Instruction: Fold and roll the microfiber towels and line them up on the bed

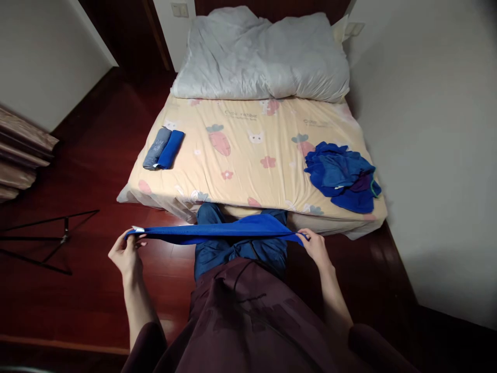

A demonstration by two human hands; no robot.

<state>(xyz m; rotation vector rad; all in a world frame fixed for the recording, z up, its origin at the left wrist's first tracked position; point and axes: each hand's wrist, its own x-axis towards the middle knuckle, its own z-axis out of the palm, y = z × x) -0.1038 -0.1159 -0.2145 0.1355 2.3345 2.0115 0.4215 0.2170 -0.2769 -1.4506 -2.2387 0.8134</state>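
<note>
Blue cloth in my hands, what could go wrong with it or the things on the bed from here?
The left hand and right hand pinch the blue cloth near its ends, so if one grip slips, that end might drop toward the floor. The pile of clothes sits close to the right edge of the bed, so a bump could perhaps push some off.

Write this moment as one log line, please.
left hand: pinches blue cloth, tagged end; right hand: pinches opposite end; cloth: stretched between; bed: grey bundle, blue bundle, crumpled pile
</note>
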